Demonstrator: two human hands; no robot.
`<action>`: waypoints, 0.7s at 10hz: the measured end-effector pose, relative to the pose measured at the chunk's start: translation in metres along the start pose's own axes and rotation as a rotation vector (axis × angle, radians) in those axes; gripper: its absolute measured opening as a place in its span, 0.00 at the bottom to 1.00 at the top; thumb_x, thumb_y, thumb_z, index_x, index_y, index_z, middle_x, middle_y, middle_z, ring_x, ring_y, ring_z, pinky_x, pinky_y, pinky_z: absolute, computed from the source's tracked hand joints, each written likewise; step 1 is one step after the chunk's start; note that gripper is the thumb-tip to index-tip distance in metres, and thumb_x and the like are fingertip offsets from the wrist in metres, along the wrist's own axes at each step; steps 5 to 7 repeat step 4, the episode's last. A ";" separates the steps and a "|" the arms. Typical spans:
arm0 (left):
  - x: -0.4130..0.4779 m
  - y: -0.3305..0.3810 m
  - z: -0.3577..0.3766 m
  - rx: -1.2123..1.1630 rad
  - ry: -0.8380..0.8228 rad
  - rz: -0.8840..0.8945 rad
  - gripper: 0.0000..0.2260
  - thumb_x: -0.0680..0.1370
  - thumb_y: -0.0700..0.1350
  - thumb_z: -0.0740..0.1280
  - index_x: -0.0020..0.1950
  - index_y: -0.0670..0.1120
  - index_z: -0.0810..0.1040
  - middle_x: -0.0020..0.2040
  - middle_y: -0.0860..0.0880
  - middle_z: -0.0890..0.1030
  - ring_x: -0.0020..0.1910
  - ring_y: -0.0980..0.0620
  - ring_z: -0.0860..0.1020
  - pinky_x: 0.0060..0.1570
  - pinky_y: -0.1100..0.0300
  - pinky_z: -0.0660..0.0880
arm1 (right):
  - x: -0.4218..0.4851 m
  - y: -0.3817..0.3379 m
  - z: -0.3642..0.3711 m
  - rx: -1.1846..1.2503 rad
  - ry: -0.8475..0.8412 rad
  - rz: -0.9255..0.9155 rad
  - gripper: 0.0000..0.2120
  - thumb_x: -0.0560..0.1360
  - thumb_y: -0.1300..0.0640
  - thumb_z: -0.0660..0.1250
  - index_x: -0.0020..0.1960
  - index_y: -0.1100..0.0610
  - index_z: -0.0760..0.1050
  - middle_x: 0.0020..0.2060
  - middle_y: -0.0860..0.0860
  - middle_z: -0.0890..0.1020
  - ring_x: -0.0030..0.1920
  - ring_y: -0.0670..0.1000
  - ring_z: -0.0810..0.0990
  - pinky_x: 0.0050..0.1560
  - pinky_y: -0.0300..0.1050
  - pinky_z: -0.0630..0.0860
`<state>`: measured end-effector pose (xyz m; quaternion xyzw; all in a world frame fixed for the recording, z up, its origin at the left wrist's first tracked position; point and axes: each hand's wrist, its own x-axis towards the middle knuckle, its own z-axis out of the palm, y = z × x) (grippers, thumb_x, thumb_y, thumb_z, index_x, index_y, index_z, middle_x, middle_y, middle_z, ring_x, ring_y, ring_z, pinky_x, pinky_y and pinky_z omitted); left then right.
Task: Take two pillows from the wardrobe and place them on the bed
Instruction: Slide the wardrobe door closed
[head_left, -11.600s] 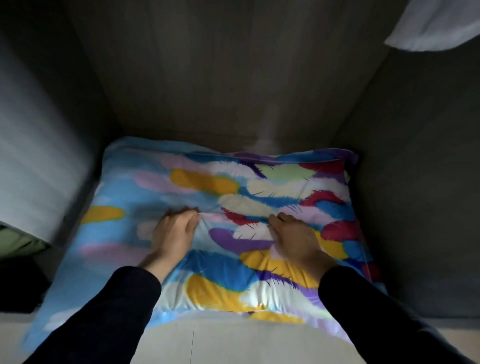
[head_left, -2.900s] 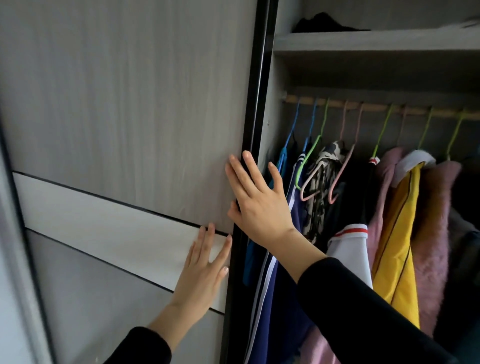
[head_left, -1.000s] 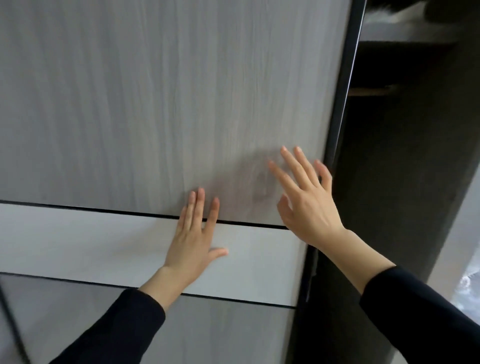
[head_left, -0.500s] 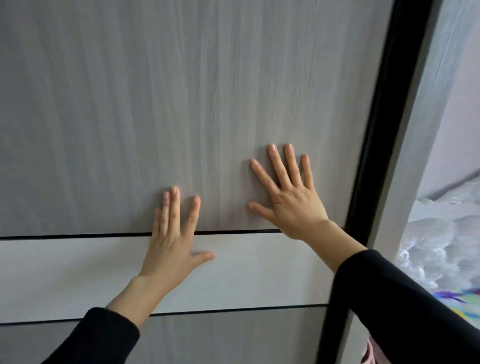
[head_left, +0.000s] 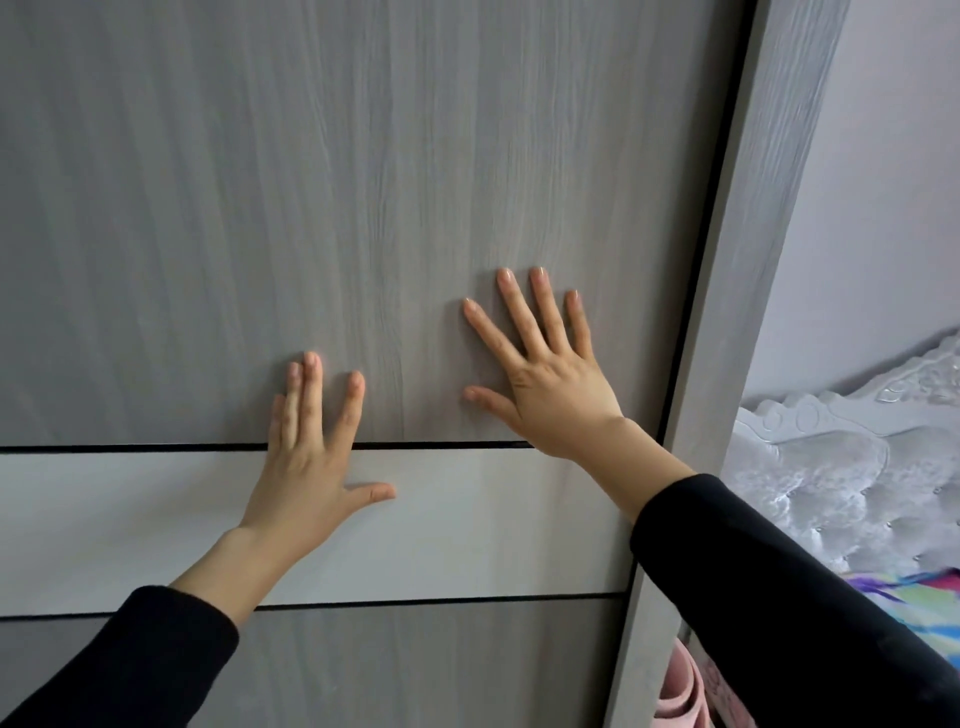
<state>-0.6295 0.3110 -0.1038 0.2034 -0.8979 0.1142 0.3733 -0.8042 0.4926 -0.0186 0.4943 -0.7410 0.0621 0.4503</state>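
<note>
Grey woodgrain wardrobe door (head_left: 363, 182), white band (head_left: 130, 525), black sleeves (head_left: 779, 597)

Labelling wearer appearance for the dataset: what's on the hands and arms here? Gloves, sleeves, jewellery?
Both hands bare: left hand and right hand show no gloves, rings or watch. Each arm wears a plain black long sleeve, cuff ending just short of the wrist, without visible markings.

1. Our left hand (head_left: 306, 467) is flat, palm forward, fingers up, thumb stuck out to the right.
2. Our right hand (head_left: 550, 379) sits higher, fingers splayed.
3. Both arms reach forward in black sleeves (head_left: 779, 587).
</note>
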 end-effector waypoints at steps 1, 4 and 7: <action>0.000 0.013 -0.001 -0.008 -0.035 -0.068 0.59 0.58 0.69 0.70 0.75 0.43 0.41 0.73 0.38 0.31 0.73 0.37 0.35 0.69 0.36 0.47 | 0.000 0.000 -0.001 0.007 -0.001 -0.005 0.36 0.75 0.34 0.55 0.76 0.47 0.44 0.76 0.55 0.48 0.75 0.60 0.43 0.72 0.61 0.41; 0.000 0.031 -0.002 -0.136 -0.067 -0.215 0.62 0.57 0.73 0.68 0.73 0.46 0.32 0.69 0.45 0.22 0.71 0.43 0.28 0.67 0.52 0.26 | -0.009 -0.004 -0.034 0.384 0.027 0.057 0.32 0.76 0.44 0.62 0.75 0.45 0.51 0.77 0.51 0.48 0.76 0.54 0.42 0.72 0.57 0.46; 0.000 0.031 -0.002 -0.136 -0.067 -0.215 0.62 0.57 0.73 0.68 0.73 0.46 0.32 0.69 0.45 0.22 0.71 0.43 0.28 0.67 0.52 0.26 | -0.009 -0.004 -0.034 0.384 0.027 0.057 0.32 0.76 0.44 0.62 0.75 0.45 0.51 0.77 0.51 0.48 0.76 0.54 0.42 0.72 0.57 0.46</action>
